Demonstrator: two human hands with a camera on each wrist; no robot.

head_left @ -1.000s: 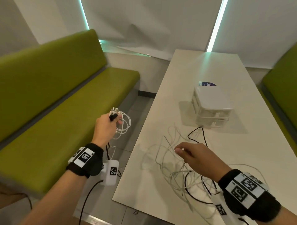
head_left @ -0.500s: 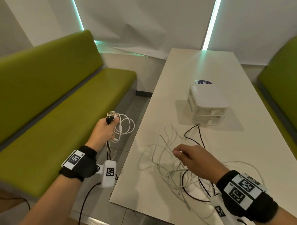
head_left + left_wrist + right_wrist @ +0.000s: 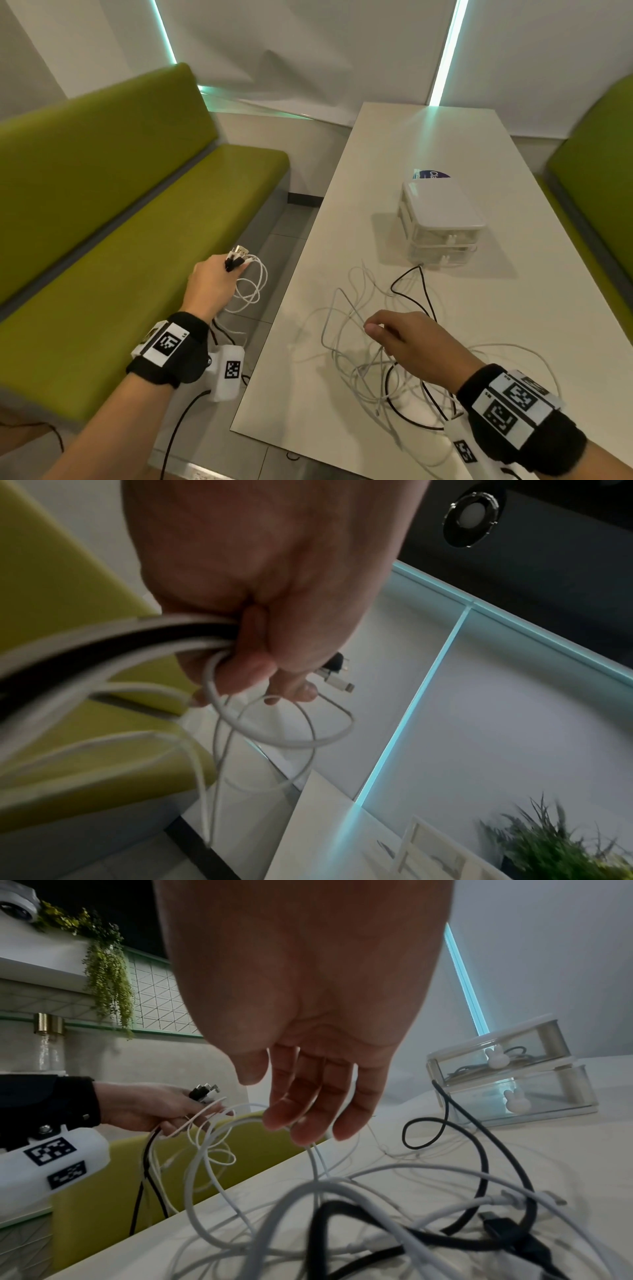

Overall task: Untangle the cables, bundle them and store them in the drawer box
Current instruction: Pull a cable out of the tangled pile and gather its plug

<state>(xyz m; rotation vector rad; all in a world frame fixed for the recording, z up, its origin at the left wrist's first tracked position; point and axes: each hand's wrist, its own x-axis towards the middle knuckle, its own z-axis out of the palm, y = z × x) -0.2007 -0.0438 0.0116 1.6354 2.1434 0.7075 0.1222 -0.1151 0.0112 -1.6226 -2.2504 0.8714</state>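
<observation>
My left hand (image 3: 236,270) is out past the table's left edge, over the green bench. It grips a bunch of cable ends (image 3: 239,255), black and white plugs sticking up, with white loops (image 3: 251,291) hanging below; the left wrist view shows its fingers (image 3: 253,669) curled round white and black cords. My right hand (image 3: 373,334) hovers over the tangle of white and black cables (image 3: 387,373) on the table. Its fingers (image 3: 301,1123) are loosely bent, and a white cable touches the fingertips with the thumb apart. The clear two-drawer box (image 3: 442,219) stands farther back, both drawers closed.
The long white table (image 3: 428,137) runs away from me, with a blue round sticker (image 3: 431,174) behind the box. Green benches flank it on the left (image 3: 137,240) and right (image 3: 596,171). A black cable (image 3: 407,301) snakes from the tangle toward the box.
Both hands stay almost where they were. The head view has shifted slightly, so the box and table sit a little differently in frame.
</observation>
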